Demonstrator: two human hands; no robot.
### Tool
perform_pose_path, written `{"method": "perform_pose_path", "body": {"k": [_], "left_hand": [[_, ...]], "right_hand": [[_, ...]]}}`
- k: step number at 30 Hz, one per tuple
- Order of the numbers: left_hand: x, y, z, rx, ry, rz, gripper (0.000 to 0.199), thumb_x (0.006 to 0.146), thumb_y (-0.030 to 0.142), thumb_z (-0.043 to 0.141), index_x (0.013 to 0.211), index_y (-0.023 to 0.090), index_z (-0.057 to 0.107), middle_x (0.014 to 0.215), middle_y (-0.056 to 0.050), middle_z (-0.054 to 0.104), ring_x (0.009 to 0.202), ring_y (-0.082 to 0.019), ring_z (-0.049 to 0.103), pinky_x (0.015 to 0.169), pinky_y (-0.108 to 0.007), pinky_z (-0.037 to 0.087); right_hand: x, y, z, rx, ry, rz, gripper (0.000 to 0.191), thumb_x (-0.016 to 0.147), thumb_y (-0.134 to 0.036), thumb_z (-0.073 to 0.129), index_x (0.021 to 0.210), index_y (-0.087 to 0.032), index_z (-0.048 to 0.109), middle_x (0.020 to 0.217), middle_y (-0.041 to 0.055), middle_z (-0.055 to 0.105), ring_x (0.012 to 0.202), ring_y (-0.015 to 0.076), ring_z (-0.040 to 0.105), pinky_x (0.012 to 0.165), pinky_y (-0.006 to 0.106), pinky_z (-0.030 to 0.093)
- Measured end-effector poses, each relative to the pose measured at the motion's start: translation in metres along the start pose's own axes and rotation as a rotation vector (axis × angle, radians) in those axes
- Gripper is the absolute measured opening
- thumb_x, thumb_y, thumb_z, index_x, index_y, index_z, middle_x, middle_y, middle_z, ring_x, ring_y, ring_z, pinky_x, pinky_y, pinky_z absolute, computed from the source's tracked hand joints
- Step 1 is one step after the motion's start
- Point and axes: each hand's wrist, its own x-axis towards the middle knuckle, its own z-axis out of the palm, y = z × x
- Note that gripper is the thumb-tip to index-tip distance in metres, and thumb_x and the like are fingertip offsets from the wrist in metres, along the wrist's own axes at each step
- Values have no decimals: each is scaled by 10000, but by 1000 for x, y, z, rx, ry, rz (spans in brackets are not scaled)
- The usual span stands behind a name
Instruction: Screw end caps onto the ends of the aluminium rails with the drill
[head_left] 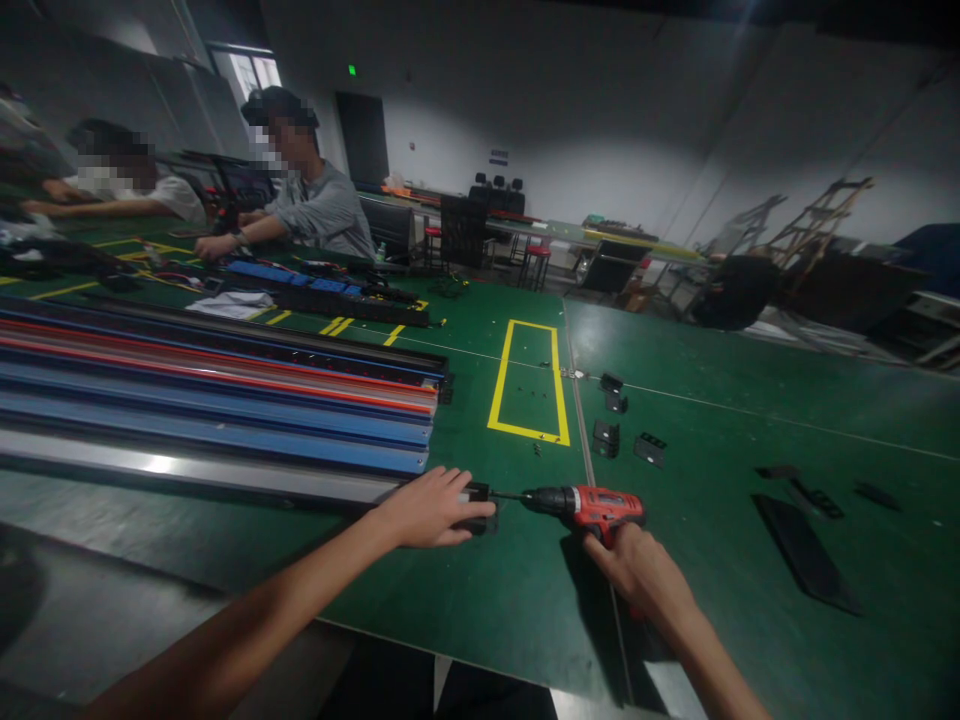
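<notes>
My right hand (649, 570) is wrapped round the handle of a red and black cordless drill (604, 508). The drill lies level, its long thin bit pointing left at a black end piece (480, 508) on the end of a long silver metal profile (300, 482). Over that same end rests my left hand (431, 508), fingers stretched out and pressing on the profile and end piece from above. Whether the bit tip touches a screw is too small to tell. Behind the silver profile lie several blue and red profiles (360, 420), side by side.
Several black brackets (606, 438) and small screws (537, 449) lie beyond the drill, near a yellow taped rectangle (491, 400). A flat black strip (806, 555) lies at right on the green table (720, 400). Two people (319, 205) work across the table at left.
</notes>
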Motion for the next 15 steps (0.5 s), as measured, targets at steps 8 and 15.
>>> {"method": "perform_pose_path", "body": {"k": [8,15], "left_hand": [[1,-1,1,-4,21,7,521,979,519,609,1473,400,491,1152,-130,593,943,-302,617,780,-376,474],[0,0,3,7,15,-1,531,970,535,623,1469,406,493,1156,-118,599,955,-295,616,794,-372,473]], "right_hand": [[2,1,2,20,-2,-2,444,995,-517,453,915,-146,683,871,180,756,821,304,760,678,339,478],[2,2,5,-8,12,-2,460,995,-522,458,979,-125,689,923,191,757,871,317,762,713,352,497]]}}
